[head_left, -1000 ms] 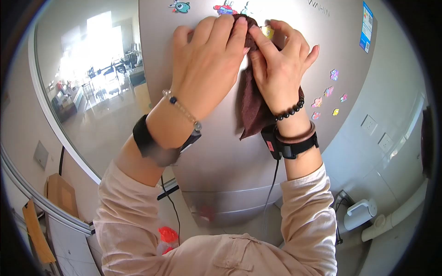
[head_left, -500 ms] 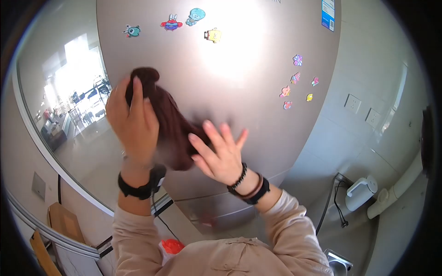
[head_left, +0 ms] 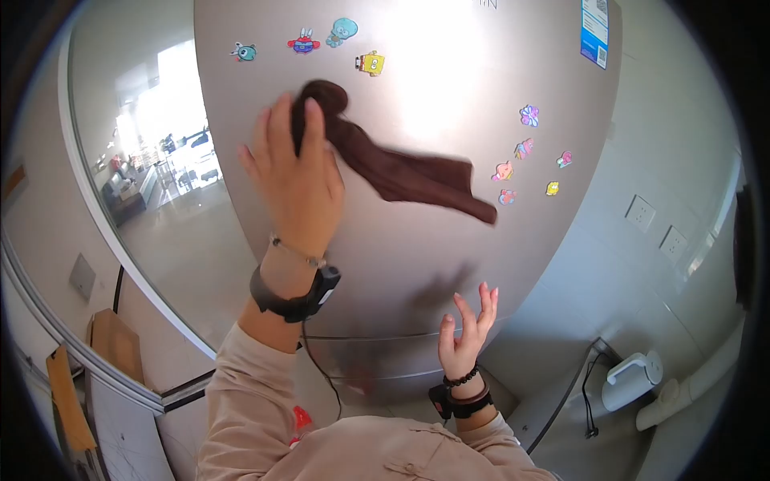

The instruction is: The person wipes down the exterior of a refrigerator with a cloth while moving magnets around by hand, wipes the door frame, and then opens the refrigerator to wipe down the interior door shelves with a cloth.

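A dark brown cloth (head_left: 401, 170) hangs out to the right from my left hand (head_left: 298, 176), its loose end swung toward the lower right. My left fingers are closed on its bunched upper end, in front of the silver fridge door (head_left: 385, 264). Whether the cloth presses on the door I cannot tell. Lower right, my right hand (head_left: 468, 333) is apart from the cloth, fingers spread and holding nothing. Its shadow falls on the door nearby.
Cartoon magnets (head_left: 370, 63) sit along the top of the door, with several more (head_left: 525, 148) on its right side. A blue-and-white label (head_left: 594, 32) is at the upper right. A white kettle (head_left: 632, 383) stands at the lower right, and a glass panel (head_left: 160, 232) at the left.
My left hand has moved up and right with the cloth, whose loose end has swung out to the right. My right hand has come away from the cloth, down and right.
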### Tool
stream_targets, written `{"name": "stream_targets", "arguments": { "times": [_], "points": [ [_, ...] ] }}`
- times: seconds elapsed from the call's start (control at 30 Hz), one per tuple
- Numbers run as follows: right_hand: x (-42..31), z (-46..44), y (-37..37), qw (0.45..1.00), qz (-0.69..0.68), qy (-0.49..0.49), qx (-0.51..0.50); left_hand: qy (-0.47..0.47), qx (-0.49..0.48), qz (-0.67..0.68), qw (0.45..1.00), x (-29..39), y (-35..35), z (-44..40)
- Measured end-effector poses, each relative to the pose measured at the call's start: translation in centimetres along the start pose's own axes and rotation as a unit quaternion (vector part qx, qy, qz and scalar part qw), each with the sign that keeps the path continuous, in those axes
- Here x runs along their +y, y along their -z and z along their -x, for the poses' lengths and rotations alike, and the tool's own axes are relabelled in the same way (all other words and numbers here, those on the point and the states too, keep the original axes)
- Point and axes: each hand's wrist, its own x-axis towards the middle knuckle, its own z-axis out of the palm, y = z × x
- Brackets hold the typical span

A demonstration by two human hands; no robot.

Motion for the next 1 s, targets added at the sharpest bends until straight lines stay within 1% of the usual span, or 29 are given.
{"name": "stream_targets", "arguments": {
  "times": [0.07, 0.1, 0.17, 0.2, 0.23, 0.27, 0.3, 0.33, 0.4, 0.43, 0.5, 0.53, 0.57, 0.63, 0.67, 0.7, 0.73, 0.77, 0.8, 0.83, 0.87, 0.9, 0.93, 0.97, 1.0],
  "points": [
    [-0.1, 0.0, -0.2, 0.999, -0.029, 0.005, -0.020, 0.039, 0.063, 0.186, 0.980, 0.6, -1.0, -0.3],
    [-0.2, -0.1, -0.4, 0.998, -0.053, 0.009, -0.034, -0.003, -0.018, 0.153, 0.988, 2.3, -0.6, 0.1],
    [-0.3, 0.1, -0.8, 0.996, -0.061, 0.032, -0.049, -0.155, -0.025, 0.127, 0.979, 5.1, -0.8, 2.5],
    [-0.2, 0.3, -0.9, 0.994, -0.086, 0.040, -0.061, -0.149, -0.024, 0.119, 0.981, 4.6, -0.9, 2.9],
    [0.1, 0.7, -0.9, 0.990, -0.109, 0.049, -0.073, -0.178, -0.028, 0.115, 0.977, 3.7, -0.8, 3.2],
    [0.8, 1.2, -0.9, 0.991, -0.095, 0.060, -0.068, -0.210, -0.030, 0.111, 0.971, 2.6, -0.6, 3.2],
    [1.2, 0.9, -0.6, 0.990, -0.098, 0.066, -0.070, -0.184, -0.032, 0.061, 0.981, 1.3, -0.1, 2.7],
    [1.4, 0.6, -0.1, 0.989, -0.116, 0.050, -0.082, -0.157, -0.034, 0.012, 0.987, -0.4, 0.5, 1.8],
    [1.8, 0.0, 0.5, 0.986, -0.138, 0.036, -0.087, -0.017, 0.008, -0.045, 0.999, -4.6, 1.8, -0.3],
    [2.0, -0.1, 0.3, 0.985, -0.146, 0.039, -0.085, 0.027, 0.070, -0.092, 0.993, -6.6, 1.8, -0.2],
    [2.2, -0.1, -0.2, 0.971, -0.201, 0.041, -0.122, 0.040, 0.080, 0.004, 0.996, -8.7, 1.5, 0.7],
    [2.0, -0.4, -0.8, 0.968, -0.196, 0.074, -0.137, 0.023, 0.069, 0.033, 0.997, -8.1, 1.1, 1.9],
    [0.9, -0.9, -1.4, 0.967, -0.199, 0.079, -0.139, 0.006, 0.060, 0.060, 0.996, -6.7, 1.0, 3.3],
    [-1.8, -1.9, -2.5, 0.950, -0.296, 0.046, -0.094, -0.037, -0.004, 0.131, 0.991, -4.2, 1.2, 6.4],
    [-1.6, -2.0, -3.4, 0.947, -0.291, 0.071, -0.118, -0.048, -0.031, 0.138, 0.989, -3.1, 2.3, 7.3],
    [-2.1, -2.4, -4.1, 0.946, -0.291, 0.077, -0.120, -0.058, -0.057, 0.146, 0.986, -2.5, 3.4, 7.9],
    [-2.9, -3.0, -5.1, 0.946, -0.271, 0.142, -0.109, -0.056, -0.053, 0.145, 0.987, -2.5, 4.2, 8.4],
    [-3.7, -3.4, -6.1, 0.941, -0.250, 0.206, -0.095, 0.006, -0.113, 0.242, 0.964, -2.7, 4.7, 8.7],
    [-4.4, -3.7, -7.1, 0.925, -0.264, 0.239, -0.129, 0.066, -0.173, 0.337, 0.923, -2.9, 5.2, 8.9],
    [-5.1, -4.0, -7.6, 0.920, -0.237, 0.270, -0.158, 0.066, -0.171, 0.341, 0.922, -2.8, 5.7, 9.3],
    [-6.0, -3.9, -8.9, 0.916, -0.274, 0.275, -0.108, 0.132, -0.203, 0.457, 0.856, -2.7, 6.2, 9.6],
    [-6.7, -3.8, -9.8, 0.908, -0.308, 0.278, -0.057, 0.195, -0.233, 0.563, 0.769, -2.8, 6.7, 9.5],
    [-6.9, -4.1, -9.8, 0.910, -0.301, 0.279, -0.055, 0.207, -0.297, 0.563, 0.743, -3.6, 7.5, 9.1],
    [-7.4, -4.8, -9.1, 0.923, -0.282, 0.258, -0.043, 0.202, -0.297, 0.569, 0.739, -4.4, 7.4, 9.2],
    [-8.0, -5.8, -8.1, 0.935, -0.261, 0.238, -0.029, 0.125, -0.234, 0.529, 0.806, -5.1, 7.2, 9.1]
  ]
}}
